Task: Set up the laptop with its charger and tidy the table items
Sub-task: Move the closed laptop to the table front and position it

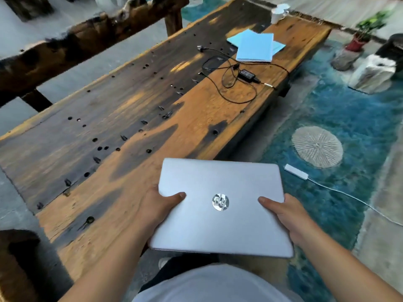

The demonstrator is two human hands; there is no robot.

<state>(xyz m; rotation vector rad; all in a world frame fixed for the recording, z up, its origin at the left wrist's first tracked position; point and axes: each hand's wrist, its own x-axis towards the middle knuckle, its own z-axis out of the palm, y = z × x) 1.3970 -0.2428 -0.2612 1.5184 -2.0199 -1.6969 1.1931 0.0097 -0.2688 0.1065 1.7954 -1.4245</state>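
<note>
1. Here the left hand (162, 203) and right hand (283, 211) each clamp one side of the shut laptop (220, 205), thumbs on the lid – probably for a level carry.
2. The laptop hangs in the air over the near edge of the table (109, 118), not yet set down.
3. It is silver and thin, with a round logo.
4. The charger (247, 74) lies far up the table in loose cable, just beside blue papers (255, 47) – likely awaiting plugging.

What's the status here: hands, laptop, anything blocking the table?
Left hand and right hand both grip the closed laptop, carried above the table edge. Charger lies tangled farther along, beside blue notebooks. Near end unobstructed.
</note>
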